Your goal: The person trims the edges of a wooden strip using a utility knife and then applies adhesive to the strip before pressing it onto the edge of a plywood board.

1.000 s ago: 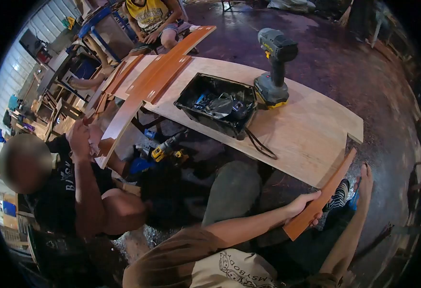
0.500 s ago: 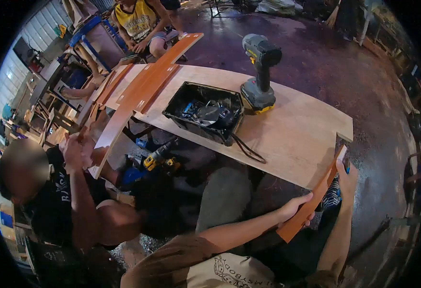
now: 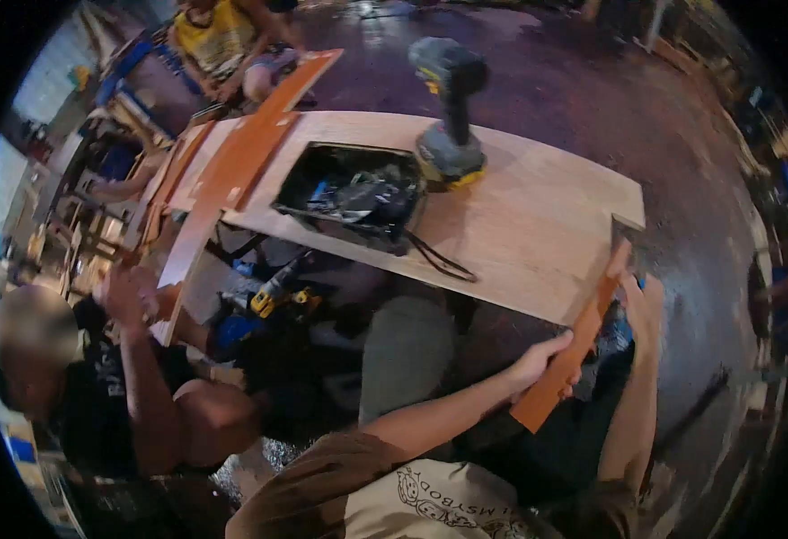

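Note:
My left hand (image 3: pixel 545 361) is closed around the lower part of a reddish-brown wooden strip (image 3: pixel 576 352), thumb on top and fingers beneath. At the strip's far end, my right hand (image 3: pixel 643 304) is closed against its edge. Something blue (image 3: pixel 617 328) shows below the strip beside that hand; I cannot make out what it is. The strip slants just off the near right corner of a pale wooden board (image 3: pixel 529 242). A black tray (image 3: pixel 347 193) with small parts rests on this board, and a cordless drill (image 3: pixel 452 112) stands upright behind it.
Reddish-brown boards (image 3: pixel 248 162) lie across the pale board's left end, jutting over its edges. Below is a yellow drill (image 3: pixel 273 292). A person in black (image 3: pixel 115 386) sits at the left; another in a yellow top (image 3: pixel 219 45) sits behind. A strap (image 3: pixel 443 260) hangs from the tray.
The whole view has shifted, so the board, tray and drill appear further left and slightly higher. Both my hands keep hold of the strip, with little visible change in their grip.

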`<control>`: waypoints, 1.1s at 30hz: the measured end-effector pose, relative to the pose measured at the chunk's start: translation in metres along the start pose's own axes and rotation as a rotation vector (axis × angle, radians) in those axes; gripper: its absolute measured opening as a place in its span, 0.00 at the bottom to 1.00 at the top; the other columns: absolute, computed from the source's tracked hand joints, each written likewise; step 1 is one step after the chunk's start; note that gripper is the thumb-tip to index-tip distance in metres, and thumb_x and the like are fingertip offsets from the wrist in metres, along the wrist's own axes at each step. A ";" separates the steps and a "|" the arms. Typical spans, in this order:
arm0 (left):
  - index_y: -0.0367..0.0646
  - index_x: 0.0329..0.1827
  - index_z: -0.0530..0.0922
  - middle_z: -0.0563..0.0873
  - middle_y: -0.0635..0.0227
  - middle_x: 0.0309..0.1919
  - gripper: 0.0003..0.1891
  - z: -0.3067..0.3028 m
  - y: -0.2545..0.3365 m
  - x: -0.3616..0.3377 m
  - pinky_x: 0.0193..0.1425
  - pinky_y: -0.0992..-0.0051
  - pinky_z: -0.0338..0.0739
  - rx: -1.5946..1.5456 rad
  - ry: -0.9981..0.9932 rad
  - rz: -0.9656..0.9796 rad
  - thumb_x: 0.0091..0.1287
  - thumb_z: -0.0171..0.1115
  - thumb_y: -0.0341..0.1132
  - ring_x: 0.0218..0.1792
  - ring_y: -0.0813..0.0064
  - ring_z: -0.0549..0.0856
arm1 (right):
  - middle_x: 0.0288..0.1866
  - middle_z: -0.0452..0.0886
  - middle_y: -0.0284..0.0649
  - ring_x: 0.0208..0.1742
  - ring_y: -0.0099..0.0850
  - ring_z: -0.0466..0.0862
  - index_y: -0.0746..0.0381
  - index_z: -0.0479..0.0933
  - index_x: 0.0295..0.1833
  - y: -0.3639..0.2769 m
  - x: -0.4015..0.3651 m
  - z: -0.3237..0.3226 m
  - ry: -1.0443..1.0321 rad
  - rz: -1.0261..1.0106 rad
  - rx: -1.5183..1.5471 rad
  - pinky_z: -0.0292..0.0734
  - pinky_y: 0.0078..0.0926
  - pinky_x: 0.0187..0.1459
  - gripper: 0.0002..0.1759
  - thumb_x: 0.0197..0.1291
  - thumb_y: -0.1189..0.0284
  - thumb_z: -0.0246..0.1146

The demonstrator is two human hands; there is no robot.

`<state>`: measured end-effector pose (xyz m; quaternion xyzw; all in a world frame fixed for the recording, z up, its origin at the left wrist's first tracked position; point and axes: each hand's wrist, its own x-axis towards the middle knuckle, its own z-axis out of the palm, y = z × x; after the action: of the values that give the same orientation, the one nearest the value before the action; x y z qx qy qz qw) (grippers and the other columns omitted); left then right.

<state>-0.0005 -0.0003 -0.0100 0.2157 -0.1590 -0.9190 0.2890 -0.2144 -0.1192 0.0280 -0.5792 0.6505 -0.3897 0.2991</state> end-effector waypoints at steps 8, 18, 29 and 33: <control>0.51 0.68 0.72 0.81 0.66 0.31 0.31 0.009 0.007 -0.002 0.37 0.72 0.77 0.089 0.021 0.007 0.77 0.39 0.63 0.29 0.73 0.82 | 0.19 0.73 0.28 0.20 0.19 0.71 0.63 0.80 0.33 -0.016 -0.009 -0.011 0.018 0.071 0.209 0.63 0.23 0.22 0.14 0.63 0.63 0.66; 0.50 0.68 0.70 0.80 0.66 0.31 0.30 0.006 0.001 0.001 0.37 0.73 0.77 0.065 0.068 -0.044 0.76 0.42 0.63 0.28 0.74 0.81 | 0.19 0.75 0.33 0.21 0.21 0.73 0.65 0.79 0.29 -0.001 0.001 -0.011 -0.109 0.028 0.022 0.68 0.26 0.25 0.19 0.63 0.59 0.66; 0.51 0.67 0.71 0.80 0.67 0.31 0.30 0.010 0.006 -0.002 0.37 0.73 0.77 0.095 0.040 -0.010 0.77 0.39 0.63 0.29 0.73 0.81 | 0.20 0.75 0.34 0.18 0.22 0.73 0.64 0.75 0.28 -0.022 -0.011 -0.015 -0.131 0.163 0.307 0.68 0.23 0.22 0.07 0.58 0.74 0.61; 0.51 0.67 0.71 0.80 0.67 0.31 0.30 0.010 0.007 -0.002 0.38 0.72 0.77 0.052 0.017 -0.035 0.77 0.40 0.63 0.29 0.74 0.82 | 0.20 0.74 0.35 0.18 0.24 0.73 0.64 0.75 0.27 -0.027 -0.031 -0.029 -0.152 0.194 0.743 0.67 0.23 0.21 0.08 0.57 0.73 0.64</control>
<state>-0.0001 -0.0030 0.0022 0.2338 -0.1767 -0.9176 0.2687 -0.2202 -0.0850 0.0640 -0.3944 0.4928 -0.5248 0.5712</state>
